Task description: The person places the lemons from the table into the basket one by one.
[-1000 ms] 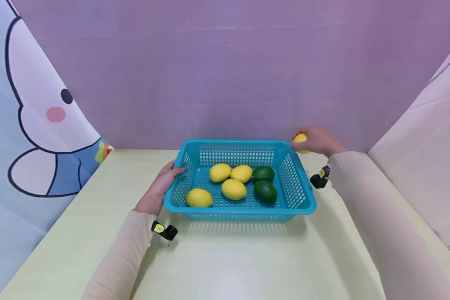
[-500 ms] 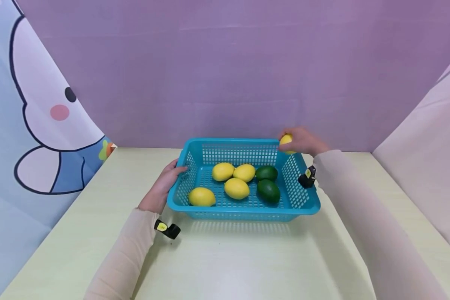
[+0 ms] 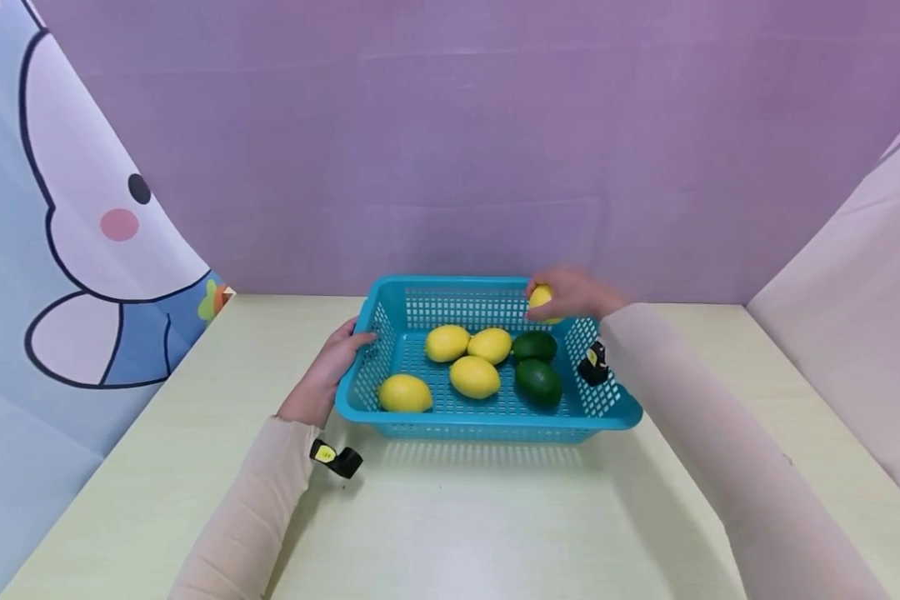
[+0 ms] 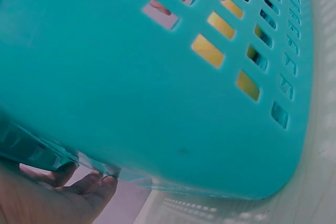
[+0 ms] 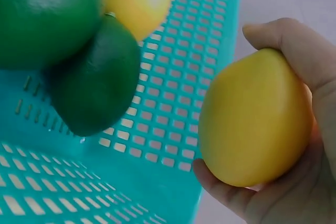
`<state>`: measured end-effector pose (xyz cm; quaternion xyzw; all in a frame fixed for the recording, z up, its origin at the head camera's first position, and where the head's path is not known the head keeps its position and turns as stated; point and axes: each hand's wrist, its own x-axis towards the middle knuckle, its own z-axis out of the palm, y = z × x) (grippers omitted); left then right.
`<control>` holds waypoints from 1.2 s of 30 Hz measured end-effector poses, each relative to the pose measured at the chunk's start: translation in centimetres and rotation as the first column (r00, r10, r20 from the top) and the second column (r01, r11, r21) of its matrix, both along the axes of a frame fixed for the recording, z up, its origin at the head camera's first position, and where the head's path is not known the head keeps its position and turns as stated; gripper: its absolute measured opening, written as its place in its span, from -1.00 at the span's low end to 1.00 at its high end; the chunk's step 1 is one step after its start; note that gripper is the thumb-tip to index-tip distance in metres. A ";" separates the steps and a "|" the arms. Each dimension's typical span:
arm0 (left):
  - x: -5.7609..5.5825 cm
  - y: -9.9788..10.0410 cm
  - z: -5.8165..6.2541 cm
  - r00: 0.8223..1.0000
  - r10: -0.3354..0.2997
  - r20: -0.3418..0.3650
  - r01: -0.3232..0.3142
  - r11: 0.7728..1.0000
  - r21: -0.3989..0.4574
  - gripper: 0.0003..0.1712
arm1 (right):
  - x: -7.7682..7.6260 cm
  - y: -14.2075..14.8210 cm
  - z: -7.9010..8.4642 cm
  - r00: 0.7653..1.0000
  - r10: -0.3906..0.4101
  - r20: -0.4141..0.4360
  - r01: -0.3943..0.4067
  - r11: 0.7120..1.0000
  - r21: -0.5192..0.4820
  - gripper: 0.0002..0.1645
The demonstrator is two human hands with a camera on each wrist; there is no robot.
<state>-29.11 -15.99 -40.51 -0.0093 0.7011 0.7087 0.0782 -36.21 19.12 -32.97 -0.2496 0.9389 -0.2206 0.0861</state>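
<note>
My left hand [image 3: 330, 367] grips the left rim of a turquoise plastic basket [image 3: 472, 422], its thumb over the edge. In the left wrist view, fingers [image 4: 86, 187] touch the basket's outside [image 4: 131, 93]. My right hand [image 3: 573, 293] holds a yellow lemon [image 3: 542, 302] over the back right part of the basket. The right wrist view shows that lemon [image 5: 254, 121] between thumb and fingers, apart from the other fruit. Inside the basket lie several lemons [image 3: 475, 377] and two dark green, avocado-like fruits [image 3: 537, 382] on the right.
The basket stands on a pale tabletop [image 3: 450, 517]. A purple cloth backdrop [image 3: 465, 150] rises behind it, and a cartoon-printed cloth [image 3: 82, 233] hangs at the left. A pale cloth [image 3: 862, 333] closes off the right side.
My right hand has carried the lemon leftward, from beyond the basket's back right corner to above its inside. The left hand stays on the rim, and the fruit in the basket lies unchanged.
</note>
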 end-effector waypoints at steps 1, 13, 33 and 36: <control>0.0 0.0 0.0 1.000 0.000 -0.002 0.000 1.000 -0.002 -0.35 | 0.0 -0.2 -0.1 1.000 0.024 0.001 -0.024 1.000 0.005 -0.55; -0.3 0.4 -0.2 1.000 0.012 0.016 -0.012 1.000 -0.017 -0.37 | 0.5 -2.4 -1.7 0.973 0.222 0.068 -0.223 0.975 0.001 -0.58; 0.1 0.1 -0.2 1.000 0.004 0.003 -0.004 1.000 0.008 -0.34 | 1.5 -4.2 -4.0 0.942 0.314 0.121 -0.322 0.945 0.060 -0.62; 0.2 -0.1 -0.2 1.000 0.007 0.005 -0.007 1.000 0.000 -0.34 | 1.6 -4.4 -4.1 0.941 0.319 0.110 -0.327 0.943 0.062 -0.60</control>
